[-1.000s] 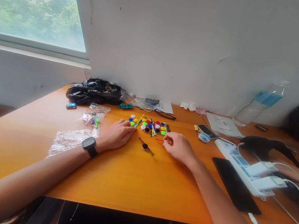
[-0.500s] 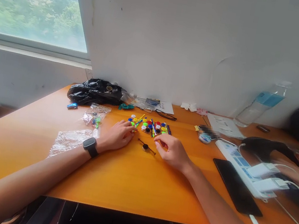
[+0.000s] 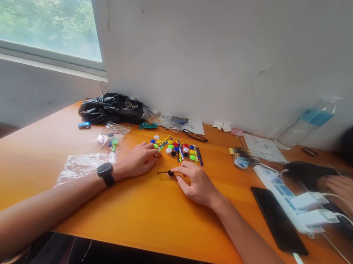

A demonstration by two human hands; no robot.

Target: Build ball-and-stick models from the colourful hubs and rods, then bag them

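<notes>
A small black round piece with a thin dark rod [image 3: 170, 173] is on the table between my hands. My right hand [image 3: 199, 184] has its index finger on this piece and its thumb close by, closed about the piece's right side; the right part of the rod is hidden. My left hand [image 3: 135, 160] lies on the table to the left, fingers stretched out and loosely bent, with nothing seen in them. Just beyond the hands are several coloured round pieces [image 3: 169, 151] in rows. Coloured plastic rods [image 3: 180, 150] lie among them.
Clear plastic bags [image 3: 83, 165] lie left, below a black plastic bag [image 3: 112, 109]. To the right are a power strip [image 3: 278, 186] with chargers and cables, a black phone [image 3: 279, 218] and a clear bottle [image 3: 308, 123]. Another person's hand [image 3: 346, 191] is at far right.
My right hand has moved left and closed on the black round piece, whose rod has turned. My left hand stays in place. The other person's hand at far right has shifted.
</notes>
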